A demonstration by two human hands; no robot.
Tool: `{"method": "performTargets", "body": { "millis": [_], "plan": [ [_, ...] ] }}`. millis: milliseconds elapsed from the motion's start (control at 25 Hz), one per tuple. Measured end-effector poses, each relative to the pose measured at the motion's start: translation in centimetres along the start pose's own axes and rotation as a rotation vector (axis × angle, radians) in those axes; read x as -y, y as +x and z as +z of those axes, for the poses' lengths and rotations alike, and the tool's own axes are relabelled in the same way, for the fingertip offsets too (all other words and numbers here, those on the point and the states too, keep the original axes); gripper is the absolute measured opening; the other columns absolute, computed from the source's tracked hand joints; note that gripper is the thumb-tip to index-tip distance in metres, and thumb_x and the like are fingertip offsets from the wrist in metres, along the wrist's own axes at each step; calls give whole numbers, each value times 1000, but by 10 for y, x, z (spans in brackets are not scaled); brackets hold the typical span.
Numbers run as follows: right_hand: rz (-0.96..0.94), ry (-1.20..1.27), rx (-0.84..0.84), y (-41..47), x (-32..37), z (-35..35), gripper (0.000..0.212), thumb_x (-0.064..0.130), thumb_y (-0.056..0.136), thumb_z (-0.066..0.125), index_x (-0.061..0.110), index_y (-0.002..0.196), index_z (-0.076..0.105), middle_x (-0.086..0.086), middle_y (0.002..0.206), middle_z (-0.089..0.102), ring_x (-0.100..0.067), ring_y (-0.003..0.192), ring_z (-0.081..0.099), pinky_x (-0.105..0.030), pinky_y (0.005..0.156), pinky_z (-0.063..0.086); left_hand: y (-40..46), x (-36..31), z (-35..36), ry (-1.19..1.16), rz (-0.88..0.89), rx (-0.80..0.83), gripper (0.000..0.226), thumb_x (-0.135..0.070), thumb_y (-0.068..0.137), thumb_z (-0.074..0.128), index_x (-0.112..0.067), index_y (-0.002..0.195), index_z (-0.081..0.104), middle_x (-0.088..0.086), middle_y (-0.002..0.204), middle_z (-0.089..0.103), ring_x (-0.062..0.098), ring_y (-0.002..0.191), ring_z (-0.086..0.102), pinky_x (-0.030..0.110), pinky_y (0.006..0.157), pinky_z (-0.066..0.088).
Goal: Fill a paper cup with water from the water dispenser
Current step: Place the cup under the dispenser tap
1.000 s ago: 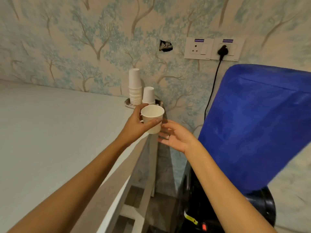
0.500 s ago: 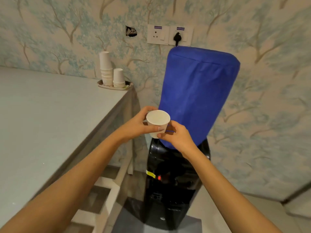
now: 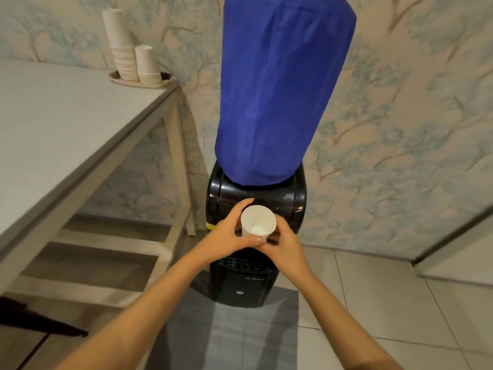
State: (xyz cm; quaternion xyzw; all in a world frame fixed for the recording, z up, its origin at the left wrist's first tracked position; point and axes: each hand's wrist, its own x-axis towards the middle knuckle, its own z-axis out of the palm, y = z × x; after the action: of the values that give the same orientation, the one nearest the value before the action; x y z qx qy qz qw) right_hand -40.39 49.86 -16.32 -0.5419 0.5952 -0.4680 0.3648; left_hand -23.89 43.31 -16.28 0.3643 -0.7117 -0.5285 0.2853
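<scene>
Both hands have carried the paper cup down from chest height to the water dispenser front; the left hand and right hand clasp it upright; next, keep it level, centred under the hidden spout.

Office-like break corner: water dispenser, stacked cups, wallpapered wall.

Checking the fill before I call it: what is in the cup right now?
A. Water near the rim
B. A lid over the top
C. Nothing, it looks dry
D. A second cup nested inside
C: the cup, held by the left hand and right hand over the dispenser, shows a bare white inside down to its bottom.
</scene>
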Motion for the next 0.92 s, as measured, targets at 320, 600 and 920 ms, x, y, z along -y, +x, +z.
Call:
{"method": "performTargets", "body": {
  "millis": [320,600,920],
  "plan": [
    [131,-11,-30,6,-172,63,58,24,72,81,38,121,52,13,114,63,-6,106,60,-17,80,52,12,178,46,66,-118,-40,65,-47,67,81,-49,123,48,-24,120,59,-5,114,54,19,92,48],
    [206,-24,-54,46,-305,95,60,9,75,77,25,127,53,6,117,63,-11,109,60,-14,85,49,56,308,80,81,-163,-92,61,-26,76,79,-32,128,48,-19,116,57,6,114,55,22,95,46],
    [256,1,-64,82,-357,109,51,4,75,76,15,120,55,2,112,62,-16,109,59,-24,89,50,93,366,88,117,-239,-121,57,-27,79,77,-17,126,47,-5,116,59,13,112,56,25,90,45]
  ]
}}
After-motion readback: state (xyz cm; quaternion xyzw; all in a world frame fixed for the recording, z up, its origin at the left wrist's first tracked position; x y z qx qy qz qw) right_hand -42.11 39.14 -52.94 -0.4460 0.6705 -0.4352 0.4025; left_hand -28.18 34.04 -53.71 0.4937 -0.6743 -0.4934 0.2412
